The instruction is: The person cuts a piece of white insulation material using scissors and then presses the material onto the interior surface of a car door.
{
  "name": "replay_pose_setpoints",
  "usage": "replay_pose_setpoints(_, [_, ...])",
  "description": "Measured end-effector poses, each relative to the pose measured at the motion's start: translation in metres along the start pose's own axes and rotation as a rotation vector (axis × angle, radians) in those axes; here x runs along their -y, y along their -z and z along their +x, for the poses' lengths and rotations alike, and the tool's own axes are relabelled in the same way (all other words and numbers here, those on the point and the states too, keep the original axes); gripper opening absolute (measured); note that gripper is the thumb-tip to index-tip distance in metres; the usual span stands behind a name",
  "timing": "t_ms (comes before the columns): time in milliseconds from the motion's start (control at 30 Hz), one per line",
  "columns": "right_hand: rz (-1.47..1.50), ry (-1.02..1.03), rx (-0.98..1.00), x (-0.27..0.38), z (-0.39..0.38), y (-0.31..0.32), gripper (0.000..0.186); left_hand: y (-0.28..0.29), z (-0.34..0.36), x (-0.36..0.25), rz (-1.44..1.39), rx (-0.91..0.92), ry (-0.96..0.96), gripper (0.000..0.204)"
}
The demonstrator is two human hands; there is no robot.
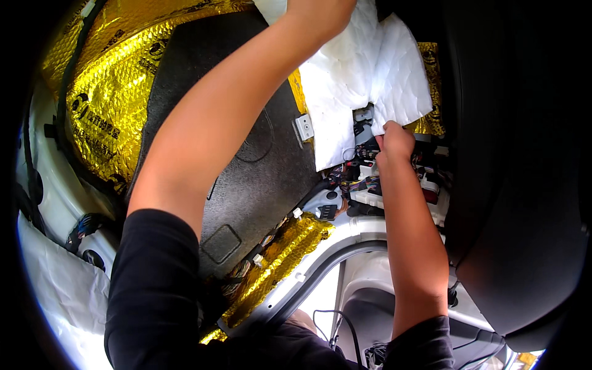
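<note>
A white quilted insulation pad [345, 68] lies over the far part of the car floor, with a slit running up between two of its flaps. My right hand [396, 140] is closed on the lower edge of the right flap, just above bundled wiring. At the top edge of the view, my left hand [324, 11] reaches over the pad's far part; its fingers are out of sight, so its grip does not show. Below the pad's left flap sits a dark floor panel [271, 179], partly covered by my left forearm.
Gold foil insulation [111, 117] lines the left side, and another foil strip [277, 265] runs along the door sill. Wiring with connectors [361, 184] crowds the area below the pad. A metal bracket [304, 127] stands beside it. A large dark trim panel [524, 185] bounds the right.
</note>
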State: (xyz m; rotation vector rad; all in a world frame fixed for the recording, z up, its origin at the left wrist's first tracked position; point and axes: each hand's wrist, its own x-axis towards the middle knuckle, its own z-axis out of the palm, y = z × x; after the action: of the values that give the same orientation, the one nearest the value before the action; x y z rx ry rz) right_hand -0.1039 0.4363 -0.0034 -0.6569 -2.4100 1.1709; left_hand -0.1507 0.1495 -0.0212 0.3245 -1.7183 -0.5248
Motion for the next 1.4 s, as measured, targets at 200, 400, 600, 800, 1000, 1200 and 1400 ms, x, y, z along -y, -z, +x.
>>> replay_pose_setpoints(200, [-0.096, 0.162, 0.177, -0.004, -0.001, 0.016, 0.027, -0.003, -0.028, -0.048, -0.560, 0.253, 0.088, 0.037])
replay_pose_setpoints(400, [-0.539, 0.806, -0.129, 0.051, -0.053, 0.040, 0.069, -0.009, -0.071, -0.073, -0.586, 0.638, 0.185, 0.042])
replay_pose_setpoints(600, [-0.866, 1.182, -0.086, 0.083, -0.054, 0.009, 0.058, -0.008, -0.085, -0.081, -0.585, 0.603, 0.096, 0.044])
replay_pose_setpoints(800, [-1.000, 1.227, -0.235, 0.103, -0.009, -0.056, 0.036, -0.005, -0.091, -0.086, -0.537, 0.607, 0.106, 0.028])
replay_pose_setpoints(1000, [-1.449, 1.395, -0.277, 0.099, 0.012, -0.108, 0.042, -0.030, -0.111, -0.058, -0.487, 0.499, 0.126, 0.026])
replay_pose_setpoints(1200, [-1.755, 1.231, -0.256, 0.157, 0.035, -0.122, 0.056, -0.019, -0.094, -0.063, -0.548, 0.428, 0.138, 0.021])
replay_pose_setpoints(1400, [-1.295, 0.747, -0.213, 0.131, 0.069, -0.114, 0.067, -0.012, -0.094, -0.057, -0.587, 0.393, 0.104, 0.023])
